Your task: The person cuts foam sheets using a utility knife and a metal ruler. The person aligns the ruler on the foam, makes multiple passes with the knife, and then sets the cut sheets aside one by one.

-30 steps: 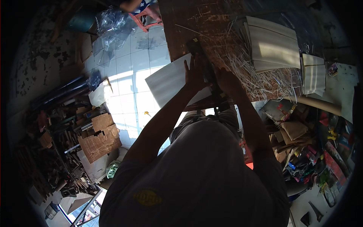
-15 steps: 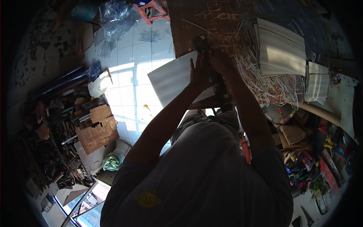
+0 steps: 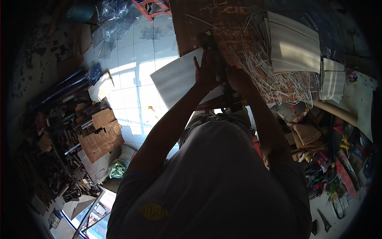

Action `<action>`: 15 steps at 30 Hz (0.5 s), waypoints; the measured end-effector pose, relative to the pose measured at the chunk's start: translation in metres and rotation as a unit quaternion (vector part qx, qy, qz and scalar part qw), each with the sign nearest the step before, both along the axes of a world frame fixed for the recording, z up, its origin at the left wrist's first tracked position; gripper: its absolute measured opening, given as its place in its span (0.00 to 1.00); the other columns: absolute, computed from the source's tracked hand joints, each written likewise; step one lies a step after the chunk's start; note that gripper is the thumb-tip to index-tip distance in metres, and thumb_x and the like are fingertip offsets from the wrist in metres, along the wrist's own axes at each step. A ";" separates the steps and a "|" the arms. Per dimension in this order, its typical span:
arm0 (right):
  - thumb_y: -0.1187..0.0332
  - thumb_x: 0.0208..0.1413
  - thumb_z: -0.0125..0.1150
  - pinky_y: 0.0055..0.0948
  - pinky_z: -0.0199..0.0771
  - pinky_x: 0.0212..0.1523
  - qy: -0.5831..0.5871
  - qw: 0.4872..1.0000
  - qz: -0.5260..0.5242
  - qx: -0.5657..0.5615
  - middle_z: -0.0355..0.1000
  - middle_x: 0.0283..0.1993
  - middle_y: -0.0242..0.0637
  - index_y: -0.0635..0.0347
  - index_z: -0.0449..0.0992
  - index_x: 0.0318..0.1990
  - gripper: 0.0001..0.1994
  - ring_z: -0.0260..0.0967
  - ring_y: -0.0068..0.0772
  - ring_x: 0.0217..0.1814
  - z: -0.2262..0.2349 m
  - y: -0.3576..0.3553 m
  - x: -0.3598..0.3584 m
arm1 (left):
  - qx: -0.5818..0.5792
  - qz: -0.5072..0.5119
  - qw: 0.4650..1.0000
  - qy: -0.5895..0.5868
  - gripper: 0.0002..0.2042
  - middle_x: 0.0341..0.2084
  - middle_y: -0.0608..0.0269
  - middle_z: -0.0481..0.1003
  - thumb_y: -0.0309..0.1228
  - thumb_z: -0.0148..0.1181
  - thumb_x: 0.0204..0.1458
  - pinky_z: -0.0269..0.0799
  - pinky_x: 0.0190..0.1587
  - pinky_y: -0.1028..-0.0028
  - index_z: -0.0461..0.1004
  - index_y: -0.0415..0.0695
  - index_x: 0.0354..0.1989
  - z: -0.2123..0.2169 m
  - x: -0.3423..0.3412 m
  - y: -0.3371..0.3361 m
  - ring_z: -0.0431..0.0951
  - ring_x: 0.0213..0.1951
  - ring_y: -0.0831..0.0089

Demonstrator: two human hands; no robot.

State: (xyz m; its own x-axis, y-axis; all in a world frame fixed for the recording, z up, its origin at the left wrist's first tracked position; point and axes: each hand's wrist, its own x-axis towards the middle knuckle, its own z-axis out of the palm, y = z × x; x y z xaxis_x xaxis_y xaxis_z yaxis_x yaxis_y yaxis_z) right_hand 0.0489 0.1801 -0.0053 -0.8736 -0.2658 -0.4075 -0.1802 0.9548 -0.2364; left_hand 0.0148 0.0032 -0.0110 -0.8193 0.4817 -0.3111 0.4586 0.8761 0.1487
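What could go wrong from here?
The white sheet overhangs the brown table at its left edge, so it might tip or shift if the spread left hand lost its hold.

Loose pale strips lie close to the right hand and might get in its way; whether it grips a tool is too dark to tell.

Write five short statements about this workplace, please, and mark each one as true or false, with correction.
1. The left hand is left of the right hand. True.
2. The left hand is closed in a fist. False: it is spread over the white sheet.
3. The white sheet reaches past the left edge of the brown table. True.
4. Everything on the table is neatly stacked. False: thin white strips lie in a tangle.
5. The floor is tiled. True.
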 end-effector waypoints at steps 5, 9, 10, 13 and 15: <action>0.61 0.75 0.40 0.55 0.84 0.43 -0.068 0.994 -0.078 -0.042 0.74 0.47 0.57 0.67 0.73 0.53 0.18 0.81 0.59 0.45 0.016 0.020 0.107 | 0.004 0.007 1.000 0.012 0.70 0.81 0.44 0.37 0.71 0.72 0.34 0.39 0.71 0.23 0.44 0.38 0.80 0.005 -0.001 -0.004 0.36 0.81 0.51; 0.62 0.74 0.41 0.56 0.82 0.42 -0.134 0.956 -0.229 -0.129 0.75 0.44 0.56 0.65 0.70 0.57 0.18 0.80 0.60 0.42 0.012 0.030 0.132 | 0.008 0.000 1.000 0.011 0.70 0.81 0.45 0.37 0.71 0.73 0.34 0.39 0.69 0.20 0.45 0.38 0.79 0.006 -0.003 0.002 0.36 0.81 0.52; 0.62 0.74 0.41 0.56 0.82 0.42 -0.130 0.956 -0.230 -0.127 0.75 0.44 0.56 0.65 0.70 0.57 0.18 0.80 0.60 0.42 0.009 0.034 0.133 | 0.002 0.000 1.000 0.002 0.69 0.80 0.45 0.37 0.71 0.73 0.35 0.39 0.69 0.20 0.45 0.38 0.79 0.007 -0.003 0.003 0.35 0.81 0.52; 0.62 0.73 0.42 0.55 0.83 0.43 -0.054 0.995 -0.048 -0.069 0.77 0.41 0.54 0.66 0.72 0.55 0.17 0.80 0.60 0.43 0.011 0.042 0.118 | 0.000 0.003 1.000 -0.005 0.69 0.80 0.45 0.37 0.70 0.73 0.35 0.38 0.69 0.19 0.45 0.38 0.79 0.006 -0.001 0.001 0.35 0.81 0.52; 0.62 0.73 0.42 0.55 0.83 0.45 -0.098 0.991 0.086 0.011 0.78 0.39 0.53 0.67 0.73 0.53 0.17 0.81 0.61 0.42 0.016 0.048 0.084 | -0.001 0.012 1.000 -0.002 0.69 0.81 0.45 0.37 0.70 0.73 0.35 0.38 0.69 0.19 0.46 0.37 0.79 0.006 -0.001 -0.003 0.34 0.82 0.52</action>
State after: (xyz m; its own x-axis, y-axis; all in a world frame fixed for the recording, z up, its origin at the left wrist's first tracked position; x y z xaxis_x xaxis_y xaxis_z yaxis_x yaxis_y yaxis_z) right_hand 0.1325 0.2283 0.0104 -0.7201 -0.3930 -0.5718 -0.2927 0.9193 -0.2631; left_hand 0.0143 -0.0003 -0.0050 -0.8289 0.4619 -0.3154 0.4377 0.8868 0.1485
